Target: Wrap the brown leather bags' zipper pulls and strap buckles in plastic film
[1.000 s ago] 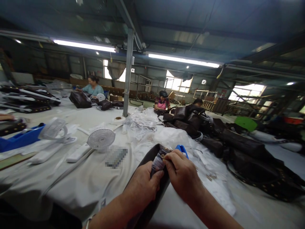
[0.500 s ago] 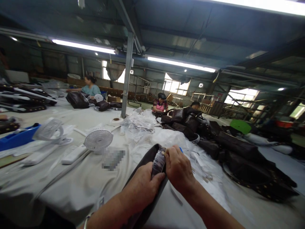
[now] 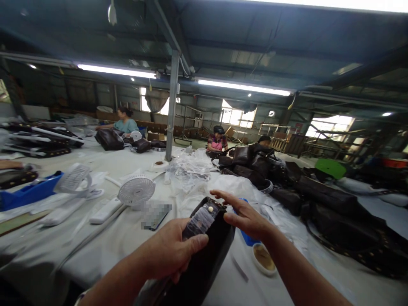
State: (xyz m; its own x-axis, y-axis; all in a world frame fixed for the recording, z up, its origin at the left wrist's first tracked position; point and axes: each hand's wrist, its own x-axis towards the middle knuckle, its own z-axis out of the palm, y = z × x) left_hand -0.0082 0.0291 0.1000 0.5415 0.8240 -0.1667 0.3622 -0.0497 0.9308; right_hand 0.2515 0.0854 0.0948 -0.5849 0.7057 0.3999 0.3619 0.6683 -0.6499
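My left hand (image 3: 170,250) is closed around the top edge of a dark brown leather bag (image 3: 204,259), thumb pressed on a strip wrapped in clear plastic (image 3: 199,221). A small round stud (image 3: 210,208) shows at the bag's upper end. To the right of the bag's top my right hand (image 3: 245,216) hovers with its fingers stretched and apart, holding nothing. Under that hand lie a blue object (image 3: 247,236) and a small white dish (image 3: 263,258) with brownish content.
The white-covered table (image 3: 105,242) carries two small white fans (image 3: 136,191), a blue tray (image 3: 28,193), crumpled clear plastic (image 3: 191,165) and a heap of dark bags (image 3: 318,199) on the right. A steel post (image 3: 172,106) rises mid-table. Three people sit at the far side.
My right hand has let go of the bag's top and opened, moving slightly right. The bag has been turned so its stud faces up. The view has tilted down a little.
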